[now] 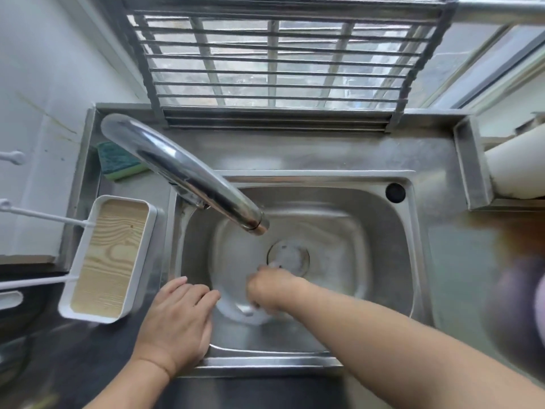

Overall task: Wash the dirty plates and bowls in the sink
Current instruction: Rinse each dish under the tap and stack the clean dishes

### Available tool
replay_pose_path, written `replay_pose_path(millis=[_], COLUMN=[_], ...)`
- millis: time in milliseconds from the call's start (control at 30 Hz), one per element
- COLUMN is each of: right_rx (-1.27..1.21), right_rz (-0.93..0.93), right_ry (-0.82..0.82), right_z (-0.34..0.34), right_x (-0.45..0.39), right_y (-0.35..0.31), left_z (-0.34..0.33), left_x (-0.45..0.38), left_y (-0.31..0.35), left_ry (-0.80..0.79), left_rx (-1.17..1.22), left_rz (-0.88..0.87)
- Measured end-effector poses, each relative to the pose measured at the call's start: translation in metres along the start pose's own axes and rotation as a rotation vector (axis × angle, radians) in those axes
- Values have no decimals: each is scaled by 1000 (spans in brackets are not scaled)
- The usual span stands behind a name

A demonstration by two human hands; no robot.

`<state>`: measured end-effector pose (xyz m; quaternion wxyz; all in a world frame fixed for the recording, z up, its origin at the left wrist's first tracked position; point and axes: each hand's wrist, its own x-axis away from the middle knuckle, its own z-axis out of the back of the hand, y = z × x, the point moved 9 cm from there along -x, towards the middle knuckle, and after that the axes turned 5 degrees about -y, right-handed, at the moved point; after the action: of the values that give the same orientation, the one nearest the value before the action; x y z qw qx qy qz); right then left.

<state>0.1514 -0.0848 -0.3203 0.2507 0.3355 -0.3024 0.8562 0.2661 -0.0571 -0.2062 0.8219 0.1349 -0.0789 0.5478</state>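
A pale round plate (233,261), blurred, lies on the bottom of the steel sink (383,231), below the faucet spout. My left hand (177,320) rests on the sink's front-left rim, its fairly straight fingers reaching the plate's left edge. My right hand (271,290) is down in the basin on the plate's near side, close to the drain (290,256). It is blurred by motion and its fingers look curled. Something small and whitish shows under it, and whether it is held is unclear.
The chrome faucet (182,175) arches from the back left over the basin. A green sponge (118,162) lies at the back left corner. A white tray with a wooden floor (109,255) sits left of the sink. A metal rack (277,63) spans the back. A blurred purple object (516,314) is at the right.
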Motion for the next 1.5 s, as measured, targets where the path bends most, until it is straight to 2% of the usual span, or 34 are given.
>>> replay_pose_path(millis=[100,167,233,300,400,467,567,667,767,800,833,900,933,1000,1100,1200,1300,1367,1400,1433,1500], right_rx=[-147,-224,-342,-440,-685,-743,-792,-1148,-1547,-1576,-1538,-1360,-1353,-1292,-754,-594,-846,-1282,-1455,-1540,-1428], right_rz=[-190,-389,-574,-695,-823,-787,-543,-360,-260,-266,-314,-512,-570,-522,-446,-363,-239,-243,-256,-326,-505], right_ry=[162,210,147,82,-21,-110,-85,39,-92,-124,-98,115,186,160,14,44,-85,-256,-248,-149,236], right_z=[40,43,19,-17,-85,-111,-100,-64,-53,-56,-58,-66,-68,-60,-50,-28,-11,-18,-20,-19,-6], right_x=[60,97,119,125,129,117,75,52,60,65,68,71,68,53,18,-13,-30,-23,-19,-16,-7], right_y=[73,135,180,198,174,137,83,53,46,53,67,105,109,84,24,-23,-29,-14,-2,18,72], left_z=[3,2,2,1,-1,1,0,0,0,0,1,1,2,2,0,-1,0,0,1,1,1], left_x=[-1,-1,-2,-1,0,-2,-1,-2,-1,-2,-2,-2,-2,-2,-2,-2,-3,-2,-2,-2,-2], left_y=[1,0,0,0,1,1,1,2,0,-1,-1,0,0,-1,-1,-1,-2,-1,-2,-2,-1], left_ry=[4,-1,-11,-18,-19,-16,-20,-25,-39,-36,-36,-32,-29,-35,-47,-43,-35,-37,-35,-35,-38], left_rx=[-5,-14,-21,-28,-33,-34,-32,-27,-13,-13,-9,3,7,8,19,23,26,33,35,37,37], left_rz=[0,2,1,0,-3,1,10,12,19,22,24,24,26,30,29,33,36,35,33,32,30])
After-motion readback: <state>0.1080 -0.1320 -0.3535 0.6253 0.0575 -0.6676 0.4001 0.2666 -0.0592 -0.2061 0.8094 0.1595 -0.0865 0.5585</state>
